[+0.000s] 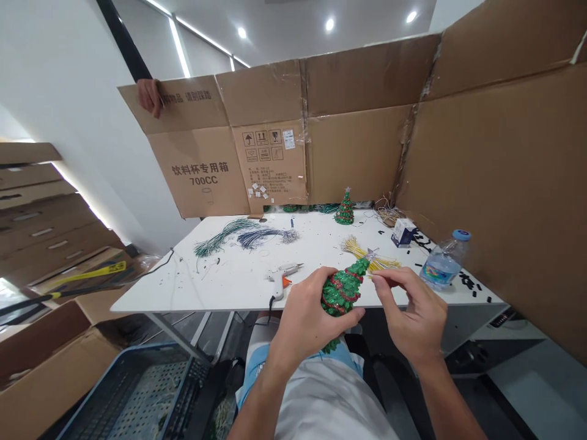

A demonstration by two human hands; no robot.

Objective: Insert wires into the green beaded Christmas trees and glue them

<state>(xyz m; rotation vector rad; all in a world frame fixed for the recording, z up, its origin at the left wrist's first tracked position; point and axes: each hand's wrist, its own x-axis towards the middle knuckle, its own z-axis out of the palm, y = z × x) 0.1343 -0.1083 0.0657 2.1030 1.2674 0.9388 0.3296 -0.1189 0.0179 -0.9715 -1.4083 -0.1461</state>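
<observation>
My left hand (305, 321) is closed around a small green Christmas tree (342, 290) with red garland and a silvery star on its tip. The tree leans to the right above my lap, its lower part partly hidden by my fingers. Close to the treetop, my right hand (415, 315) pinches a thin yellow wire (370, 277) between thumb and forefinger; only a short bit shows. Behind the treetop lies a bundle of yellow wires (354, 247). A white hot glue gun (279, 284) with an orange trigger rests left of the tree.
On the white table (238, 278) are green wires (224, 237), dark blue wires (259, 237), a second tree (345, 209), a small box (403, 233) and a water bottle (444, 263). Cardboard (360, 153) walls the back. Another person's hand (149, 98) grips its top. A blue crate (137, 391) stands lower left.
</observation>
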